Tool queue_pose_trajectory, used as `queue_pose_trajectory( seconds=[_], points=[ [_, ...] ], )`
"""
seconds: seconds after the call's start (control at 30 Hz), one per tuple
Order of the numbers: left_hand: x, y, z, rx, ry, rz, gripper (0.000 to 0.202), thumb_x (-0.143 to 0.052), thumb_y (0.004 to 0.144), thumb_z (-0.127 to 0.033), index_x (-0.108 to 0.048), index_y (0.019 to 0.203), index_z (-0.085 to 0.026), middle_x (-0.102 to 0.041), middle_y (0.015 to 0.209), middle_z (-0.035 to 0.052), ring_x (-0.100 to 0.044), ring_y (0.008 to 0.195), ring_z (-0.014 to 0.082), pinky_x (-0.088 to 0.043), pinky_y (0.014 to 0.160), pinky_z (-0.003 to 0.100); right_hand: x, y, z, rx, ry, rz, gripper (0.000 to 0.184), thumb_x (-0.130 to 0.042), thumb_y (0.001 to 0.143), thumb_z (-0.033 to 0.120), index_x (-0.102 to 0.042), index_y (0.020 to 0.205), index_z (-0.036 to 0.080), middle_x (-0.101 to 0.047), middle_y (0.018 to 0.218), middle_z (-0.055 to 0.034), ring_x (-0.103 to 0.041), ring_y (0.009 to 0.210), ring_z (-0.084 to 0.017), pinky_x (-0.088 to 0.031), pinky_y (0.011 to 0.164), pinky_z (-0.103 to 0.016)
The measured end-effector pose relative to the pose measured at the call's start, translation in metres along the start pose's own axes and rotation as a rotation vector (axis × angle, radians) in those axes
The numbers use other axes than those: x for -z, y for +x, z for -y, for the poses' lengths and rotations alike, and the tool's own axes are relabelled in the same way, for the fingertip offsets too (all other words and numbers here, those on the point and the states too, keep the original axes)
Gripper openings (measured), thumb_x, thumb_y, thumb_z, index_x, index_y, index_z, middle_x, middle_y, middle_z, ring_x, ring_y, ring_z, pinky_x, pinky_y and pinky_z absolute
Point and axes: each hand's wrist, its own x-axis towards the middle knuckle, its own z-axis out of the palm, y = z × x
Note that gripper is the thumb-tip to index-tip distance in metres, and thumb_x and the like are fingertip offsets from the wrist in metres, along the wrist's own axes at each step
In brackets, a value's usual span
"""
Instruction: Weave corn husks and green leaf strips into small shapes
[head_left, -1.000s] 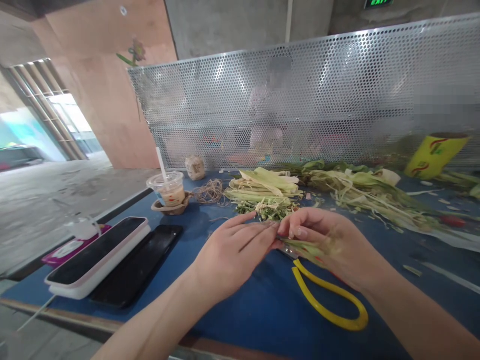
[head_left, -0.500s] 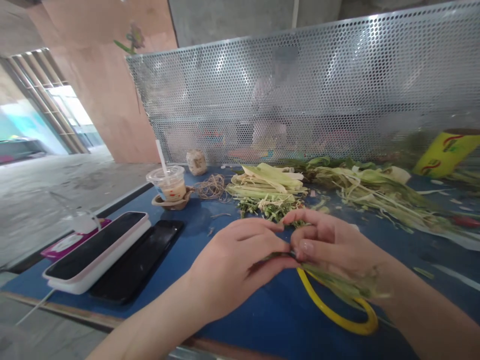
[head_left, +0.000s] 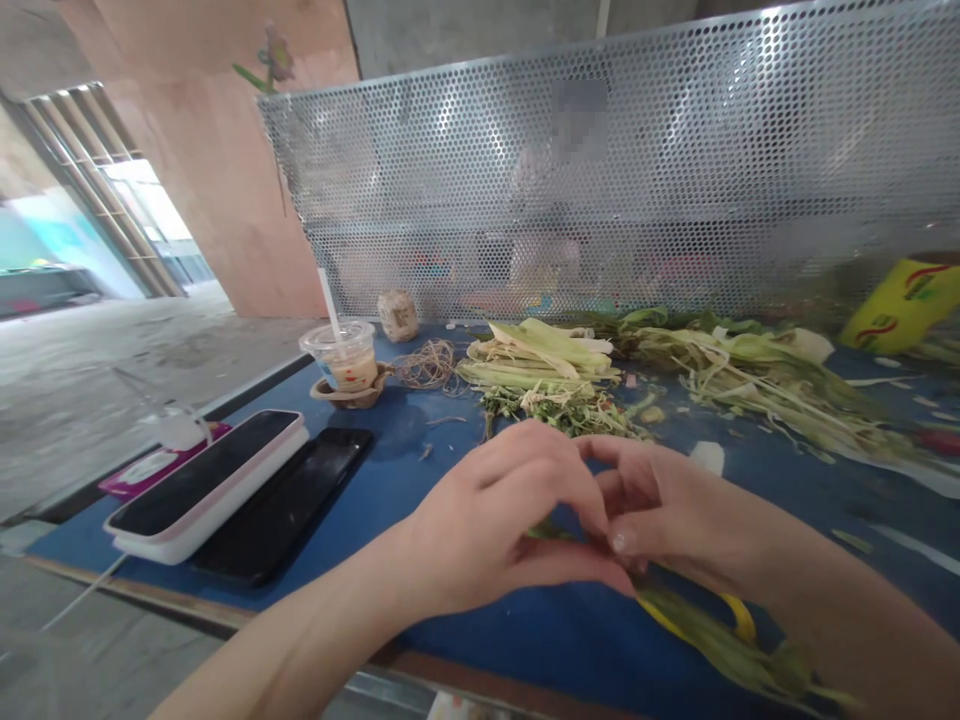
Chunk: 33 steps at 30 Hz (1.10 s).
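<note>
My left hand (head_left: 517, 515) is closed, thumb and fingers meeting in front of me, with a bit of green leaf showing inside its curl. My right hand (head_left: 664, 505) is closed against it, its thumb and fingers pinching the same limp green leaf strip (head_left: 709, 640). From there the strip trails down to the right, under my right wrist. Below it lies a curved yellow band (head_left: 742, 618), mostly covered; its kind I cannot tell. Just beyond my fingers is a small heap of green stems (head_left: 559, 405), with pale corn husks (head_left: 544, 350) behind it.
On the left of the blue table (head_left: 390, 480) lie a white-cased phone (head_left: 210, 480) and a black phone (head_left: 292, 510). Behind them stand a drink cup (head_left: 349, 360) and tangled twine (head_left: 431, 365). More husks (head_left: 757, 390) and a yellow roll (head_left: 900, 305) lie right, before a perforated metal screen (head_left: 465, 190).
Both hands have shifted slightly right, and my left fingers arch higher. The leaf strip now hangs farther down to the right and covers more of the yellow band.
</note>
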Motion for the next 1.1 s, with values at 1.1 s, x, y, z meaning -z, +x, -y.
queue_pose_trajectory(
  seconds=[1.1],
  points=[
    [-0.007,-0.006,-0.010,0.294,0.017,-0.030,0.084,-0.067,0.069,-0.017,-0.016,0.136,-0.019,-0.061,0.061,-0.0040,-0.058,0.059,0.0121,-0.052,0.060,0.023,0.001,-0.007,0.008,0.019,-0.248,-0.155,0.011,-0.073,0.061,0.023,-0.064,0.066,0.017,-0.065,0.059,0.0023,-0.059,0.055,-0.006,-0.048,0.056,-0.017]
  ],
)
